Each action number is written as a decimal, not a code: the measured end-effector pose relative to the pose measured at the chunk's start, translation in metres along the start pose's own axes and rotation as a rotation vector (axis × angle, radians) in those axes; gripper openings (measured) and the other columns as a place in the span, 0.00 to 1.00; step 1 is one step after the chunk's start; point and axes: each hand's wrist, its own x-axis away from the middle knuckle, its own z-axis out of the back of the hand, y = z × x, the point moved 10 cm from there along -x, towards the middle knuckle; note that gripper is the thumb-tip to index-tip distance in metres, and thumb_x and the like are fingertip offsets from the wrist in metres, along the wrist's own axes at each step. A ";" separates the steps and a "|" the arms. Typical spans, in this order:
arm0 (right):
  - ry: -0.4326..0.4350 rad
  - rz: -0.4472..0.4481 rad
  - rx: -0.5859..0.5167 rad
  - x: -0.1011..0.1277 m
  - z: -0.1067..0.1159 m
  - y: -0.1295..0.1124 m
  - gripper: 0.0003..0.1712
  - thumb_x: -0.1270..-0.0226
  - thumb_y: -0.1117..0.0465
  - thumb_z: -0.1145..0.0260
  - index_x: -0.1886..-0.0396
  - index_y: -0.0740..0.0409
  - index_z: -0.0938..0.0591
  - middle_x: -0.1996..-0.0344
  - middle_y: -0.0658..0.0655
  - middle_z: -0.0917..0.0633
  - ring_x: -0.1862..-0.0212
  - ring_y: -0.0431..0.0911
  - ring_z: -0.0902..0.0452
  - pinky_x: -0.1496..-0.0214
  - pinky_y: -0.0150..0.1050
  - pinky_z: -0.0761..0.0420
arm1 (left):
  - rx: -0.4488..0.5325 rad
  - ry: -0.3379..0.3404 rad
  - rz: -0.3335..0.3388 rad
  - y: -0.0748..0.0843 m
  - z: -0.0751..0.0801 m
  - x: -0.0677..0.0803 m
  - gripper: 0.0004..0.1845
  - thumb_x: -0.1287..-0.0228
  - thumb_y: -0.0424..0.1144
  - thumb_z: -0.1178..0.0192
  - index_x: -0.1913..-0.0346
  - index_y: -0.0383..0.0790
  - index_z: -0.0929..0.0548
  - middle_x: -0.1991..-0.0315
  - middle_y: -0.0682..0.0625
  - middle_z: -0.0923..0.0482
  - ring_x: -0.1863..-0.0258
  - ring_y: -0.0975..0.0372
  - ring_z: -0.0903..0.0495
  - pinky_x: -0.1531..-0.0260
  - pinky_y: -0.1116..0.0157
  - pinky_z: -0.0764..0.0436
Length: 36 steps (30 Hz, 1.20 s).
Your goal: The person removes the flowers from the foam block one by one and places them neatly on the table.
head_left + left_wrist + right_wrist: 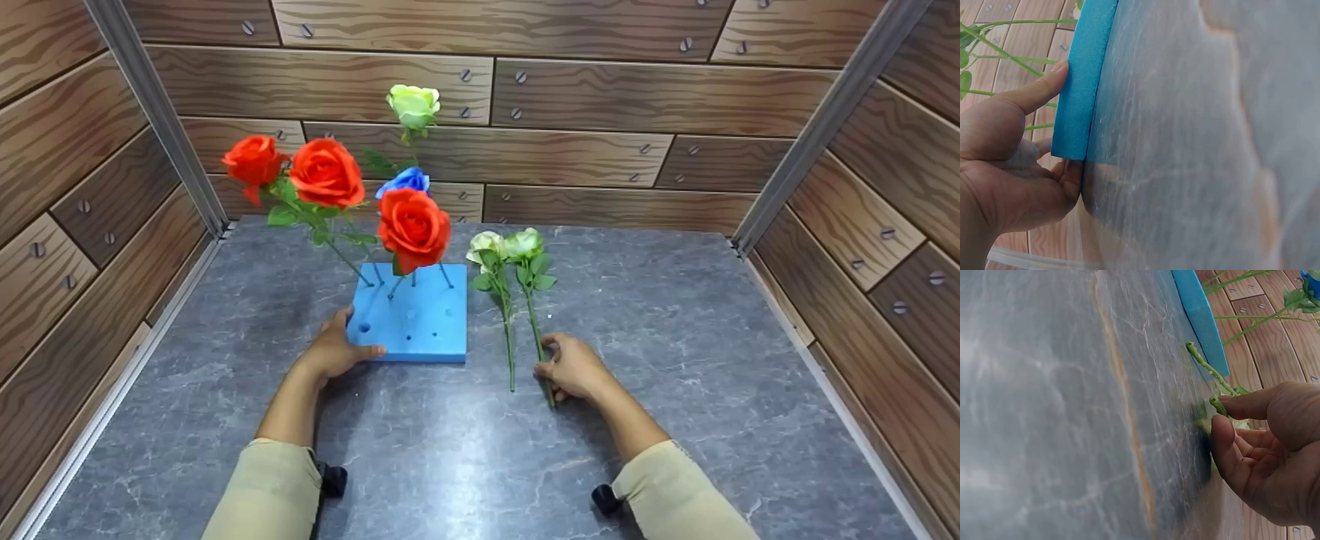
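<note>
A blue foam block (420, 330) with holes stands on the grey marble table (675, 337). It holds three red roses (412, 225), a blue rose (405, 181) and a tall pale green rose (413, 105). My left hand (358, 343) grips the block's near left corner, thumb (1036, 93) on top of the block (1081, 84). Two pale green roses (489, 246) (525, 243) lie on the table to the block's right. My right hand (547, 358) pinches the lower stem (1217, 405) of the right-hand one; the other stem (1206, 368) lies beside it.
Wood-panelled walls (600, 97) close in the table at the back and on both sides, with metal corner posts (157, 112). The leaning red roses overhang the table to the left of the block.
</note>
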 end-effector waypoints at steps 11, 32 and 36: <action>0.033 -0.011 -0.010 -0.004 0.002 -0.002 0.31 0.26 0.65 0.29 0.26 0.62 0.24 0.70 0.56 0.16 0.82 0.42 0.24 0.79 0.36 0.20 | 0.004 0.002 0.002 -0.001 0.001 0.001 0.62 0.34 0.49 0.22 0.11 0.36 0.55 0.13 0.27 0.58 0.13 0.34 0.53 0.15 0.36 0.45; 0.347 0.243 -0.165 -0.019 0.019 -0.063 0.14 0.30 0.70 0.28 0.46 0.62 0.14 0.61 0.58 0.17 0.58 0.48 0.19 0.50 0.40 0.19 | 0.018 -0.001 0.025 -0.003 0.002 0.000 0.63 0.35 0.49 0.22 0.11 0.38 0.56 0.13 0.28 0.58 0.13 0.34 0.52 0.16 0.36 0.43; 0.314 0.293 -0.227 -0.025 0.012 -0.078 0.15 0.29 0.71 0.28 0.45 0.65 0.15 0.54 0.64 0.15 0.50 0.55 0.15 0.39 0.52 0.15 | 0.029 0.001 0.022 -0.003 0.001 -0.001 0.62 0.35 0.48 0.22 0.11 0.37 0.54 0.13 0.28 0.57 0.14 0.35 0.51 0.16 0.36 0.42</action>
